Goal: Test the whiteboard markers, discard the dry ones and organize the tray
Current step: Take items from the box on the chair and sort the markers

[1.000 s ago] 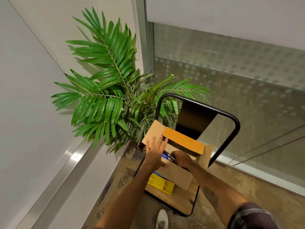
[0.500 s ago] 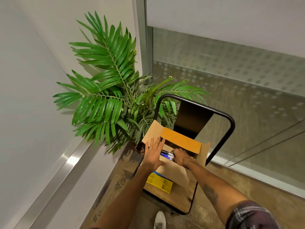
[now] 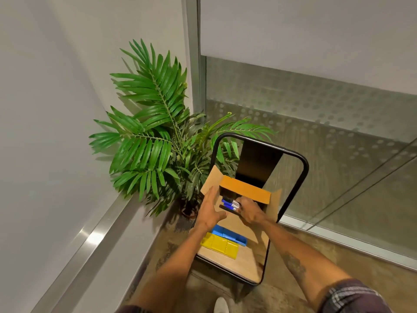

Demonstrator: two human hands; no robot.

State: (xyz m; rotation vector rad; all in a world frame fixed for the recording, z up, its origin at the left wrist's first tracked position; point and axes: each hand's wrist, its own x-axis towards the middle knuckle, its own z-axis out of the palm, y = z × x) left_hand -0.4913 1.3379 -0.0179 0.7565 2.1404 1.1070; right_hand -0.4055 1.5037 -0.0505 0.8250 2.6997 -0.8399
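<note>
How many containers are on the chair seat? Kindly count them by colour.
blue tray: 1
yellow tray: 1
brown cardboard box: 1
Total: 3

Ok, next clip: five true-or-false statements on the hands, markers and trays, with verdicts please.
1. The right hand grips a bundle of blue- and black-capped markers. True.
2. The left hand is curled round a marker. False: its fingers are straight, at the left flap of the open brown cardboard box.
3. That box stands on the floor. False: it sits on the wooden seat of the black-framed chair.
4. The yellow plastic tray lies beside the blue plastic tray on the seat. True.
5. The green palm plant stands to the right of the chair. False: it is to the left, in the corner.
</note>
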